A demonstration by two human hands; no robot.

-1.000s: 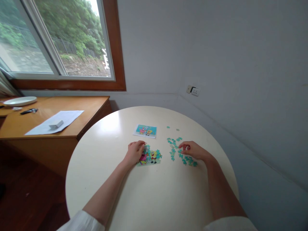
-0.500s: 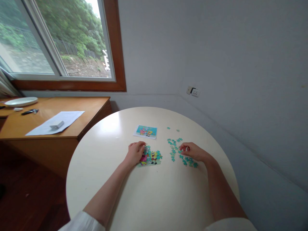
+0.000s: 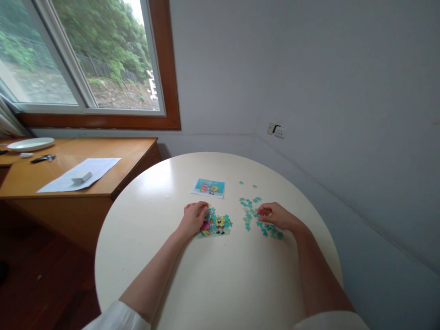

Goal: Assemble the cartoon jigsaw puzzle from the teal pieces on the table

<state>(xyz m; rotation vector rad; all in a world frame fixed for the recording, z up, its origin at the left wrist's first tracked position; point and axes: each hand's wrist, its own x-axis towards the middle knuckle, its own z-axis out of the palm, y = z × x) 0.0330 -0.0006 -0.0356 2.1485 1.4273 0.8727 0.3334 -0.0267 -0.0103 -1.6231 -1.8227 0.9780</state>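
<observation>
A partly joined jigsaw puzzle [image 3: 216, 225] with yellow and pink cartoon figures lies flat on the table. My left hand [image 3: 194, 216] rests at its left edge, fingers stretched out and lightly bent, covering part of that side. Loose teal puzzle pieces [image 3: 248, 215] are scattered to the right of the joined part. Over them is my right hand [image 3: 275, 215], its fingers curled and the thumb a little apart from them. I see no piece between its fingertips, though some pieces under the hand are hidden.
Behind the puzzle lies a picture card [image 3: 209, 188] with the same figures. Two stray pieces sit farther back, one of them a teal piece [image 3: 241, 183]. The round white table [image 3: 220, 284] stands near a wooden desk [image 3: 137, 158] holding a paper sheet [image 3: 99, 167] and a white plate [image 3: 30, 145].
The fingers of my right hand have shifted slightly over the loose pieces. My left hand stays at the joined puzzle, and the pieces look unchanged.
</observation>
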